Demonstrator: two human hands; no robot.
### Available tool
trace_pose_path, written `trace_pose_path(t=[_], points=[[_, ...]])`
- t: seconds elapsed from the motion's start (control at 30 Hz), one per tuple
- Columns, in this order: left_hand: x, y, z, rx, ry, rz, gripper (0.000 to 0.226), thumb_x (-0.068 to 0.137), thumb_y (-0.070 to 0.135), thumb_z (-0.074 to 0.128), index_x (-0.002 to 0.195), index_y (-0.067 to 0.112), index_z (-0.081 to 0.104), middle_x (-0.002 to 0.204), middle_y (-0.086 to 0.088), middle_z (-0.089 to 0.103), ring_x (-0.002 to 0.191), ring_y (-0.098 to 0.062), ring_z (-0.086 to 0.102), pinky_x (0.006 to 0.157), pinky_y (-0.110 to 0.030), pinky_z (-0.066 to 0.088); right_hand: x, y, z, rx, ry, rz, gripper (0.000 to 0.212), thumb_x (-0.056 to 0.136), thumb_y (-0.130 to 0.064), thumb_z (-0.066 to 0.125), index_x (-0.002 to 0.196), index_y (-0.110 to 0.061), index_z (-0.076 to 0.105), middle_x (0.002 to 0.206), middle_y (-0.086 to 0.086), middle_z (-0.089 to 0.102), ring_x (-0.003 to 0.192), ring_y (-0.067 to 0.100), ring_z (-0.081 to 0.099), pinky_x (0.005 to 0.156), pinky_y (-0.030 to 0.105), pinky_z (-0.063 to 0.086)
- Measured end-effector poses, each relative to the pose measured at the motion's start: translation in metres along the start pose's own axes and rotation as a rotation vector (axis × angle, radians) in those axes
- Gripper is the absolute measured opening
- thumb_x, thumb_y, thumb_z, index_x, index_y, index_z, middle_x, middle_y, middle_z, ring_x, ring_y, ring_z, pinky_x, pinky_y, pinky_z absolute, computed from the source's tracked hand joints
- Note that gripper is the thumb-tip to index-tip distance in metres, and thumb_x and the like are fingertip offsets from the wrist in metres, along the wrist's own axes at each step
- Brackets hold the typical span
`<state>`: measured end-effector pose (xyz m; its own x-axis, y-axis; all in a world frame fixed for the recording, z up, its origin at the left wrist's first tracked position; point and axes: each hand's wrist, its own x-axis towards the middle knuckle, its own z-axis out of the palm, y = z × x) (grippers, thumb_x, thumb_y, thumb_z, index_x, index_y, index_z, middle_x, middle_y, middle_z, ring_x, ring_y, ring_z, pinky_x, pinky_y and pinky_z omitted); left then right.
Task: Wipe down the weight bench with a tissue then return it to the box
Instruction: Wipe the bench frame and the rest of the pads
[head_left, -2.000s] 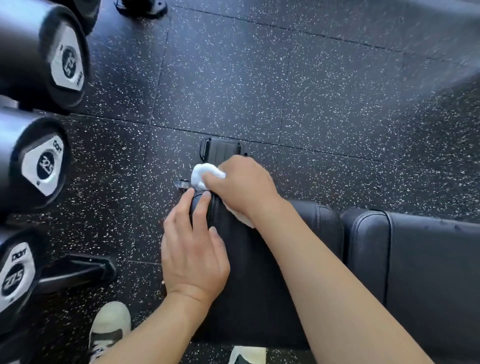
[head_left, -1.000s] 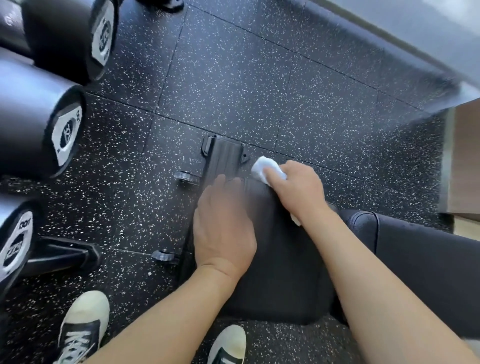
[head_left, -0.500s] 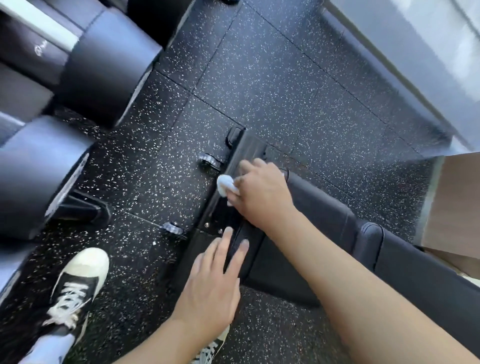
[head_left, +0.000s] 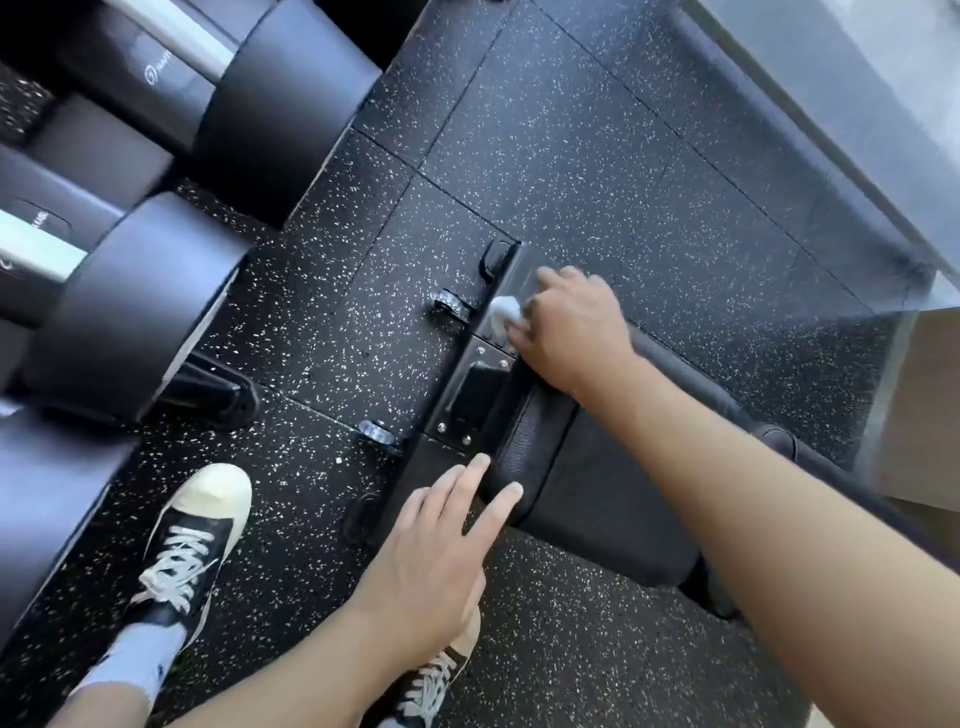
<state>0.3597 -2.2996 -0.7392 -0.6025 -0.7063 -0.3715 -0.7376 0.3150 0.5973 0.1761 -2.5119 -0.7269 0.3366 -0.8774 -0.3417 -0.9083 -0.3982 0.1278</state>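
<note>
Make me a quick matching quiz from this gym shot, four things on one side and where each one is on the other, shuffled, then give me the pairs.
Things:
1. tissue
2. left hand
3. dumbbells
4. sneaker

Places:
A. on the speckled floor, bottom left
B. fingertips at the near corner of the bench pad
C. racked along the left edge
D. bunched in the right hand on the bench's metal frame

Pairs: 1-D, 2-B, 3-C, 4-A

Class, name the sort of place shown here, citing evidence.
Probably a gym: large black dumbbells on a rack, speckled rubber flooring, and a padded weight bench being wiped with a tissue.
</note>
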Motion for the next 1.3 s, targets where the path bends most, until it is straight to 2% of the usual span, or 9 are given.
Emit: trace_pose_path(t=[0.07, 0.17, 0.4, 0.5, 0.63, 0.83, 1.03, 1.2, 1.3], points=[[-0.001, -0.003, -0.005, -0.034, 0.007, 0.016, 0.078, 0.097, 0.025, 0.057, 0.167, 0.024, 0.021, 0.172, -0.013, 0.018, 0.156, -0.029, 0.030, 0.123, -0.046, 0.035, -0.036, -0.028, 0.005, 0.060, 0.006, -0.159, 0.037, 0.094, -0.048, 0.061, 0.083, -0.016, 0.076, 0.093, 0.005, 0.057, 0.091, 0.029, 0.054, 0.072, 0.036, 0.027], [-0.001, -0.013, -0.017, -0.065, 0.094, 0.115, 0.059, 0.087, 0.022, 0.065, 0.145, 0.016, 0.057, 0.144, -0.006, 0.056, 0.133, -0.025, 0.057, 0.110, -0.043, 0.051, -0.094, -0.056, 0.017, 0.207, 0.067, -0.235, 0.028, 0.091, -0.041, 0.070, 0.079, -0.016, 0.072, 0.087, 0.004, 0.056, 0.080, 0.027, 0.051, 0.066, 0.037, 0.036], [0.014, -0.026, -0.034, -0.139, 0.210, 0.240, 0.033, 0.089, 0.012, 0.054, 0.120, 0.016, 0.062, 0.122, 0.002, 0.058, 0.114, -0.021, 0.059, 0.102, -0.039, 0.051, -0.127, -0.017, 0.048, 0.302, 0.313, -0.365, 0.039, 0.108, -0.037, 0.050, 0.108, -0.005, 0.072, 0.091, 0.013, 0.060, 0.072, 0.027, 0.047, 0.061, 0.043, 0.041], [0.038, -0.018, -0.042, -0.138, 0.218, 0.205, 0.033, 0.089, 0.008, 0.057, 0.121, 0.012, 0.065, 0.125, -0.002, 0.058, 0.115, -0.025, 0.058, 0.099, -0.045, 0.051, -0.107, 0.034, 0.055, 0.378, 0.505, 0.016, 0.026, 0.105, -0.024, 0.059, 0.104, 0.001, 0.069, 0.089, 0.021, 0.059, 0.073, 0.035, 0.054, 0.065, 0.048, 0.048], [0.077, -0.002, -0.054, -0.074, 0.213, 0.219, 0.035, 0.088, 0.007, 0.055, 0.121, 0.008, 0.065, 0.128, -0.008, 0.059, 0.119, -0.032, 0.057, 0.103, -0.051, 0.049, -0.097, 0.065, 0.063, 0.531, 0.564, 0.550, 0.027, 0.101, -0.024, 0.063, 0.091, 0.001, 0.065, 0.092, 0.019, 0.054, 0.082, 0.037, 0.054, 0.075, 0.054, 0.048], [0.136, 0.029, -0.067, 0.011, 0.291, 0.232, 0.036, 0.085, -0.008, 0.060, 0.120, 0.000, 0.065, 0.129, -0.017, 0.058, 0.119, -0.037, 0.054, 0.107, -0.051, 0.045, -0.175, -0.011, 0.093, 0.569, 0.647, 0.490, 0.038, 0.098, -0.029, 0.062, 0.129, -0.008, 0.069, 0.094, 0.011, 0.059, 0.075, 0.033, 0.051, 0.063, 0.045, 0.042], [0.184, 0.071, -0.058, 0.212, 0.166, 0.422, 0.046, 0.086, -0.005, 0.061, 0.132, -0.001, 0.063, 0.143, -0.020, 0.056, 0.138, -0.041, 0.050, 0.119, -0.052, 0.037, -0.256, -0.020, 0.132, 0.483, 0.640, 0.302, 0.038, 0.102, -0.026, 0.065, 0.136, -0.009, 0.067, 0.092, 0.008, 0.061, 0.068, 0.028, 0.047, 0.056, 0.043, 0.040], [0.221, 0.092, -0.039, 0.390, 0.081, 0.488, 0.054, 0.097, 0.022, 0.053, 0.149, 0.010, 0.054, 0.162, -0.012, 0.045, 0.151, -0.038, 0.039, 0.122, -0.060, 0.028, -0.232, 0.033, 0.131, 0.512, 0.751, 0.661, 0.032, 0.095, -0.023, 0.066, 0.124, -0.013, 0.075, 0.088, 0.010, 0.061, 0.069, 0.032, 0.051, 0.057, 0.045, 0.043], [0.228, 0.088, -0.030, 0.446, 0.152, 0.468, 0.061, 0.093, 0.020, 0.049, 0.153, 0.011, 0.048, 0.164, -0.009, 0.042, 0.151, -0.034, 0.037, 0.123, -0.057, 0.027, -0.201, 0.061, 0.118, 0.551, 0.733, 0.867, 0.035, 0.094, -0.030, 0.065, 0.126, -0.019, 0.073, 0.092, 0.009, 0.060, 0.078, 0.032, 0.054, 0.063, 0.045, 0.044]])
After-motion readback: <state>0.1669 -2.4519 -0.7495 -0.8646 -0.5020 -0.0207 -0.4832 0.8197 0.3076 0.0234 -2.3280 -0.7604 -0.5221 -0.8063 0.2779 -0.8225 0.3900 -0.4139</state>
